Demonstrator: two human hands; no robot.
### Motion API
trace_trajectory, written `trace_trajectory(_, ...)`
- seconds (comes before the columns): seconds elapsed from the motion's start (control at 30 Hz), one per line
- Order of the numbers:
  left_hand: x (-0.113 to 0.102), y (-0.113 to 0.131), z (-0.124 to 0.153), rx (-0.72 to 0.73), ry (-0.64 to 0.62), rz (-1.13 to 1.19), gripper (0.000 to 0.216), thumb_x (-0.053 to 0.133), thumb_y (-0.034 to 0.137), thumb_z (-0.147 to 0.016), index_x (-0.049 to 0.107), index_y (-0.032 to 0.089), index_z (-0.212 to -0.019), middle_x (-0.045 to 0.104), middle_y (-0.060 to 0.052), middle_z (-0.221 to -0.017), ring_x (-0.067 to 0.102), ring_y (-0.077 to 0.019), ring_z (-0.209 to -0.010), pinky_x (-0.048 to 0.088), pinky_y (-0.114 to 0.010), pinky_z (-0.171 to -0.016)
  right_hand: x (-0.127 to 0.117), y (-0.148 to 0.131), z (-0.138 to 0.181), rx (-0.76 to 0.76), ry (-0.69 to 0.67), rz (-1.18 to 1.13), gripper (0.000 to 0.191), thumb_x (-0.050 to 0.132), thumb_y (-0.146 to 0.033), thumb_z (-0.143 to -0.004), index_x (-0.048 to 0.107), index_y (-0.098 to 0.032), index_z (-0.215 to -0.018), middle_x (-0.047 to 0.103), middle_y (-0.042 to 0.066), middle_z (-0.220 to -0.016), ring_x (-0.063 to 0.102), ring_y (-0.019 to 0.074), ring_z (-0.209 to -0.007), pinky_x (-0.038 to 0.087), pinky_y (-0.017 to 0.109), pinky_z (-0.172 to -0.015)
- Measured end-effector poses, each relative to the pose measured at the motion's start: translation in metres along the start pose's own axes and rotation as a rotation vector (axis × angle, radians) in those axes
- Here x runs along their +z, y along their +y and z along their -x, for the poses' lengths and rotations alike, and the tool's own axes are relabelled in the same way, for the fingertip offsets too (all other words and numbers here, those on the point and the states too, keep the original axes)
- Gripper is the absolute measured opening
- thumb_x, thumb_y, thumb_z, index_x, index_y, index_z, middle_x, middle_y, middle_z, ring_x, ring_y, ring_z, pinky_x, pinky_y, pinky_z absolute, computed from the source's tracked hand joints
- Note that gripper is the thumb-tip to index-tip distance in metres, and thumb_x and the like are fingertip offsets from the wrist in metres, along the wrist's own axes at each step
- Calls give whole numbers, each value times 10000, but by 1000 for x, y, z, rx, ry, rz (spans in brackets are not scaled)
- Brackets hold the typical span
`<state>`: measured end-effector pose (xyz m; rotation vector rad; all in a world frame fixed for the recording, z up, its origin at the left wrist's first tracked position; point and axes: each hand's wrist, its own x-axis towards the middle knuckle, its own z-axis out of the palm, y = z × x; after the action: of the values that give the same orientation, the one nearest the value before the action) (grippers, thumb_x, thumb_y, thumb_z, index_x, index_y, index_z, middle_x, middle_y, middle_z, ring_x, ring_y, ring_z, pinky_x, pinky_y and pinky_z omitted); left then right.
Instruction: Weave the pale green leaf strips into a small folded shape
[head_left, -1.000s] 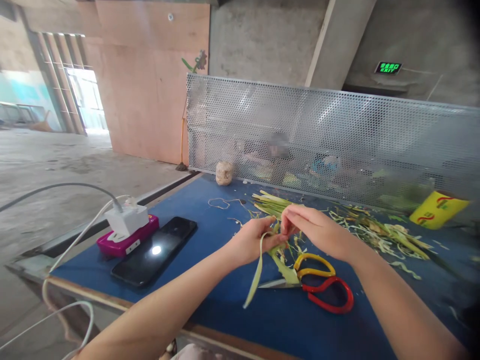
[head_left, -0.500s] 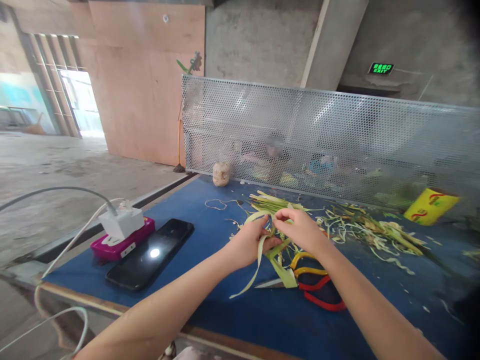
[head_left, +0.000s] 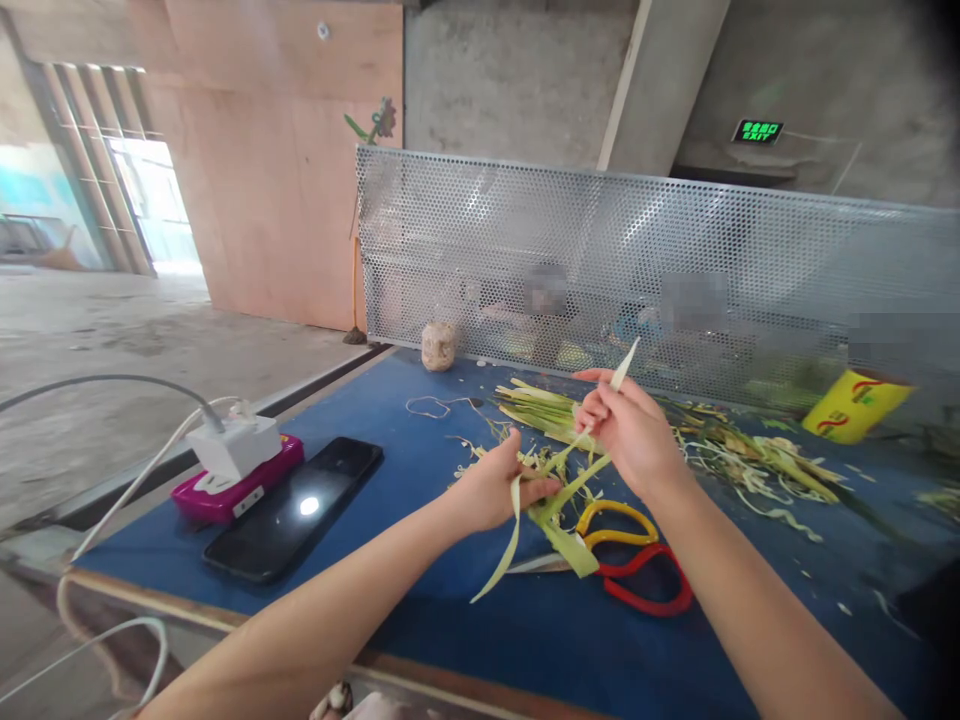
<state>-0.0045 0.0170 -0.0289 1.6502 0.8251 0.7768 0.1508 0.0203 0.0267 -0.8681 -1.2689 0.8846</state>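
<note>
My left hand is closed on several pale green plant leaf strips, whose loose ends hang below the fingers. Higher and to the right, my right hand pinches one narrow strip; its tip pokes up past the thumb, and its lower part runs down toward my left hand. Just beneath the hands lie scissors with one yellow and one red handle, the blades partly covered by a hanging strip. Behind the hands rests a bundle of green stalks, with thin plant shreds around it.
At left are a black phone and a magenta power strip with a white charger and cables. A perforated metal screen borders the table's far side. Plant scraps and a yellow roll lie right.
My right hand has moved up and right, away from my left hand, drawing out a narrow strip. My left hand stays nearly in place with the strips. The view has shifted slightly.
</note>
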Motion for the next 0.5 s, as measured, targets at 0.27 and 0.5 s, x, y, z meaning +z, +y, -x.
trace_trajectory(0.27, -2, 12, 3, -141, 36, 213, 627, 651, 358, -658, 344, 93, -1136, 588, 32, -593, 424, -51, -430, 333, -202, -474, -6, -16, 27, -301, -327, 792, 366, 268, -448, -882, 472, -210, -692, 456, 14, -676, 461, 154, -642, 390, 290, -615)
trace_trajectory(0.5, 2, 18, 4, -201, 125, 177, 709, 620, 227, -690, 236, 81, -1267, 553, 83, -526, 497, -69, -410, 389, -199, -491, 1, 5, 34, -519, -369, 1179, 212, 408, -258, -861, 440, -187, -664, 501, 11, -684, 475, 162, -708, 320, 306, -703)
